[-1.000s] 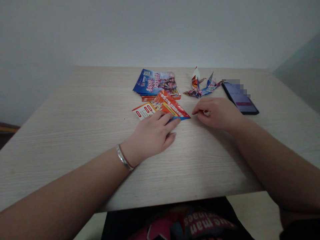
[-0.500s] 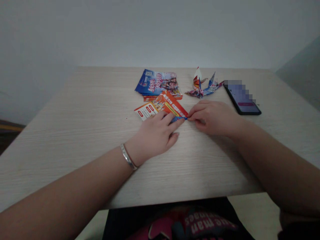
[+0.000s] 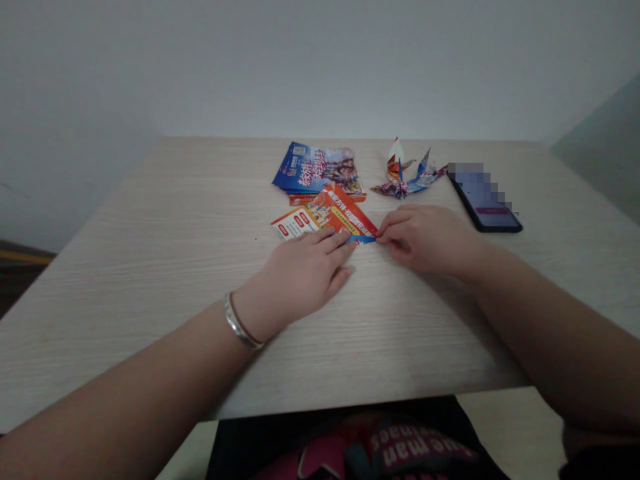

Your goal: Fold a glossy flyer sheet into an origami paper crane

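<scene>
In the head view, a folded orange flyer [image 3: 327,217] lies flat on the pale wooden table [image 3: 165,253], just in front of a stack of blue leaflets [image 3: 316,170]. The left hand [image 3: 297,277] rests palm down with its fingers [image 3: 334,241] spread loosely and flat over the flyer's near edge, pinning it to the table. The right hand [image 3: 430,237] has its thumb and forefinger drawn narrow, pinching the flyer's pointed right corner.

The flyer looks like thin glossy paper: light, limp, likely to slide on the smooth tabletop and to hold any crease pressed into it, so it is best taken at a corner or edge while the other hand keeps it flat. It sits between the two hands, touching both.

Beyond the right hand stand folded paper cranes [image 3: 406,177], and a dark phone [image 3: 487,207] lies to their right.
</scene>
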Motion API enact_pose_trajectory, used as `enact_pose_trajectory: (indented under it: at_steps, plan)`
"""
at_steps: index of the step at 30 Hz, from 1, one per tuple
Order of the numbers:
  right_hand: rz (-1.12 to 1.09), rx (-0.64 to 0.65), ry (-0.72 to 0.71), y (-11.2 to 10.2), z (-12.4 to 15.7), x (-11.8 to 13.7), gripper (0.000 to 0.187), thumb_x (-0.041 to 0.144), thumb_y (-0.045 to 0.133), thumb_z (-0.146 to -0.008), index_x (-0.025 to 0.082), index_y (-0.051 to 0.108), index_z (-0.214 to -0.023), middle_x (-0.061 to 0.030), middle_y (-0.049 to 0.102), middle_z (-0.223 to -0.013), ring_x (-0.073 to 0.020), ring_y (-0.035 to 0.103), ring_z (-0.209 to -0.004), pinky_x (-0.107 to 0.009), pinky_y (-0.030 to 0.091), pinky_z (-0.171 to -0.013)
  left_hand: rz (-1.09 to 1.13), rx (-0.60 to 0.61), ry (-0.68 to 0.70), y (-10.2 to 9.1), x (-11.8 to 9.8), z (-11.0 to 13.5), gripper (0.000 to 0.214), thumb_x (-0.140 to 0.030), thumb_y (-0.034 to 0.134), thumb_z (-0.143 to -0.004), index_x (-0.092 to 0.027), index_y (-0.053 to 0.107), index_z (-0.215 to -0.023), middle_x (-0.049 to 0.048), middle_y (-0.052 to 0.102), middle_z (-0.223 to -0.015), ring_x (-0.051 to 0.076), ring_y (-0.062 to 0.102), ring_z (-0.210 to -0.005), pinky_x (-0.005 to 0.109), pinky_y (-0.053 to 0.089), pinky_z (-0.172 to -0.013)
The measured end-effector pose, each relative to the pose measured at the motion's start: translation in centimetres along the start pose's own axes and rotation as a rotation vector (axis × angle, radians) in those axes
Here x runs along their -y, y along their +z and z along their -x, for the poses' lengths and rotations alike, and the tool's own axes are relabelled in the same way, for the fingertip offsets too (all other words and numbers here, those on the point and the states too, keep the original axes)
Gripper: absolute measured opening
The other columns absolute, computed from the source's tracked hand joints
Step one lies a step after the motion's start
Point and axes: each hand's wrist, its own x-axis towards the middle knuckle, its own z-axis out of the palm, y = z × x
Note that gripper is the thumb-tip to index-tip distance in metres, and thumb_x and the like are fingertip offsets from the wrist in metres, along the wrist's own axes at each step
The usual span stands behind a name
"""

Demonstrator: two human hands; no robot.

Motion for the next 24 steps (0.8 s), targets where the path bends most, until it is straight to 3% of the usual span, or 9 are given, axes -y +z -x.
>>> enact_pose_trajectory:
  at_steps: [7, 16, 21, 24]
  plan:
    - [0.007, 0.021, 0.007, 0.1, 0.1, -0.2, 0.026, 0.017, 0.054, -0.089, 0.019, 0.078, -0.097, -0.0054, 0.077, -0.109, -0.0241, 0.069, -0.097, -0.036, 0.048, -0.081, -0.043, 0.102, 0.013, -0.6, 0.5, 0.9, 0.056, -0.044, 0.034, -0.107, -0.013, 0.048, -0.151, 0.0133, 0.047, -0.157, 0.03, 0.046, -0.145, 0.051, 0.037, -0.121]
    - [-0.002, -0.005, 0.003, 0.6, 0.3, -0.7, 0.024, 0.018, 0.054, -0.088, 0.019, 0.078, -0.094, -0.0049, 0.077, -0.105, -0.0231, 0.069, -0.095, -0.034, 0.046, -0.077, -0.074, 0.229, -0.037, -2.6, 0.6, 1.2, 0.054, -0.043, 0.027, -0.108, -0.016, 0.058, -0.143, 0.0095, 0.05, -0.156, 0.025, 0.05, -0.143, 0.046, 0.037, -0.121]
    - [0.002, -0.015, 0.019, 0.7, 0.3, -0.6, 0.023, 0.017, 0.056, -0.087, 0.02, 0.078, -0.094, -0.0045, 0.077, -0.105, -0.0223, 0.069, -0.093, -0.033, 0.045, -0.075, -0.071, 0.2, -0.054, -2.6, 0.7, 1.4, 0.053, -0.038, 0.026, -0.107, -0.018, 0.066, -0.136, 0.0088, 0.057, -0.15, 0.025, 0.057, -0.137, 0.045, 0.043, -0.116]
    - [-0.001, -0.008, 0.015, 0.7, 0.3, -0.6, 0.023, 0.017, 0.056, -0.086, 0.02, 0.078, -0.093, -0.0046, 0.077, -0.104, -0.0219, 0.069, -0.093, -0.033, 0.045, -0.075, -0.048, 0.098, -0.05, -2.3, 1.1, 1.7, 0.052, -0.039, 0.028, -0.106, -0.021, 0.074, -0.121, 0.007, 0.068, -0.138, 0.024, 0.067, -0.122, 0.04, 0.05, -0.105]
